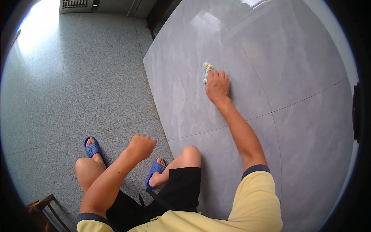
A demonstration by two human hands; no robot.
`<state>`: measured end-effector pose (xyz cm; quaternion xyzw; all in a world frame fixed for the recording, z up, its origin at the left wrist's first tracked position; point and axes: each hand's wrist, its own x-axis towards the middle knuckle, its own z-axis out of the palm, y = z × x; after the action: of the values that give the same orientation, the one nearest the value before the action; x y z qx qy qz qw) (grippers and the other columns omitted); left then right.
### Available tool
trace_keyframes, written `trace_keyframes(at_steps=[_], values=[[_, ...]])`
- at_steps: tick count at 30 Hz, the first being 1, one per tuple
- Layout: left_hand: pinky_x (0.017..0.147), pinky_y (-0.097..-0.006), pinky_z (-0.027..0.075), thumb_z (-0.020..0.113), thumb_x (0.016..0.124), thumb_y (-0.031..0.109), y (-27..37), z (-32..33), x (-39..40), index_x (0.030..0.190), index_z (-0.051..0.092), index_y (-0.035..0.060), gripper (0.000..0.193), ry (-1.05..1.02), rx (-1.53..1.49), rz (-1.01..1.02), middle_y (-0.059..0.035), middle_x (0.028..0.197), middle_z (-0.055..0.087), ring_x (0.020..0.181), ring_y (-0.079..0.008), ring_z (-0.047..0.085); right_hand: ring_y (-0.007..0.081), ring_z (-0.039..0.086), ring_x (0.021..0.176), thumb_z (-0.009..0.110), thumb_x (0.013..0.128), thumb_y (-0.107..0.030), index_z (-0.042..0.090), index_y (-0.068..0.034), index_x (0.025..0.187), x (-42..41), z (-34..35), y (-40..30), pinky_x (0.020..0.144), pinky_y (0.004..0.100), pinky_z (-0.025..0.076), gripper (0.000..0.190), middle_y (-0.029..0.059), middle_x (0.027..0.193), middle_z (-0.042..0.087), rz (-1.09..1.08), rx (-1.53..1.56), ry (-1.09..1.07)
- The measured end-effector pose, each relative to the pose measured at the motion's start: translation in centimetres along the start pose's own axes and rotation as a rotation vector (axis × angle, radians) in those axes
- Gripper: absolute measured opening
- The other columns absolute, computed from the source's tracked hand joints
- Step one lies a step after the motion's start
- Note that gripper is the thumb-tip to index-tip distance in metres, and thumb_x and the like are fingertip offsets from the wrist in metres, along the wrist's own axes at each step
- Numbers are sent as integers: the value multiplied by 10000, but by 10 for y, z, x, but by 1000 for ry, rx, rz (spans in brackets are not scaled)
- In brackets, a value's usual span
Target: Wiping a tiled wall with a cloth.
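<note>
A crumpled cloth (208, 67) in pale yellow, green and white is bunched under my right hand (218, 85). The fingers are curled over it and press it against the grey marble-patterned tiled wall (249, 142). Part of the cloth pokes out past the fingertips; the rest is hidden under the palm. My left hand (142, 146) is closed in a fist above the floor, in front of my knees. Nothing shows in it, and it touches neither the wall nor the cloth.
Speckled grey floor tiles (101, 72) meet the wall along a slanting edge. My feet, in blue slippers (93, 148), stand on the floor. A wooden chair or stool (42, 206) is at the lower left. A louvred vent panel (76, 4) lies at the top left.
</note>
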<state>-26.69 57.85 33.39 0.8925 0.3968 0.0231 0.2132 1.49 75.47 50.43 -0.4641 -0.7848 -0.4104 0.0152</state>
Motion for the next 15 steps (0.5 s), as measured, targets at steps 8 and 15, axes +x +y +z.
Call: trace_keyframes(at_steps=[8, 15], values=[[717, -399, 504, 604, 849, 162, -7, 10, -12, 891, 650, 110, 82, 233, 21, 30, -78, 857, 696, 815, -263, 696, 291, 570, 991, 614, 823, -112, 705, -58, 865, -78, 65, -79, 824, 402, 468, 115, 125, 984, 664, -32, -6, -540], [797, -436, 520, 702, 842, 275, -10, -4, -1, 1019, 649, 95, 258, 5, 11, -19, -113, 936, 694, 915, -300, 688, 337, 600, 1017, 629, 808, -157, 464, 94, 1312, -8, -16, -29, 813, 430, 516, 586, 180, 1066, 674, 272, 99, -481]])
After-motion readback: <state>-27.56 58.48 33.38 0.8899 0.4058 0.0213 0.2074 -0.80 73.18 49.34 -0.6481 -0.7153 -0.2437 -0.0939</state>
